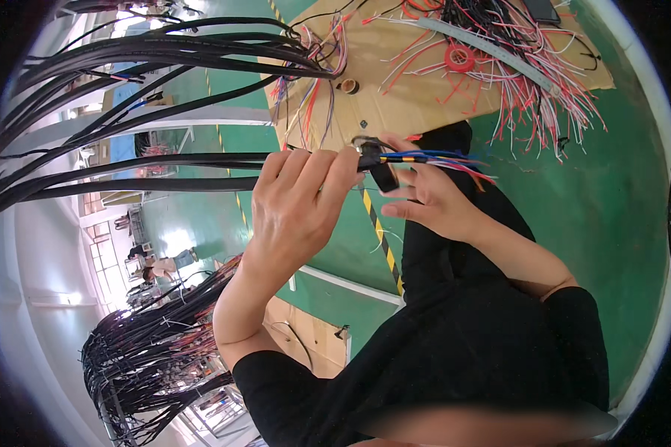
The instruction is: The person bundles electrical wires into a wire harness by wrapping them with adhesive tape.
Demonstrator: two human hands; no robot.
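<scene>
My left hand [298, 194] is closed around two black cables [201, 160] near their ends. From the cable end, thin blue, white, red and orange wires [451, 158] fan out to the right. A small black roll that looks like tape [385, 177] hangs at the cable end, just right of my left fingers. My right hand [436, 197] is beside it with fingers spread and thumb stretched out. Its fingertips are close to the roll; whether they touch it I cannot tell. Some right fingers are partly hidden behind the wires.
Ahead, a cardboard-covered table [395, 97] bears a brown tape roll [348, 86], a red tape roll [460, 57], a grey strip [492, 56] and bundled red and white wires [537, 112]. More black cables [164, 52] run in from the left. A large cable bundle [156, 357] hangs at lower left.
</scene>
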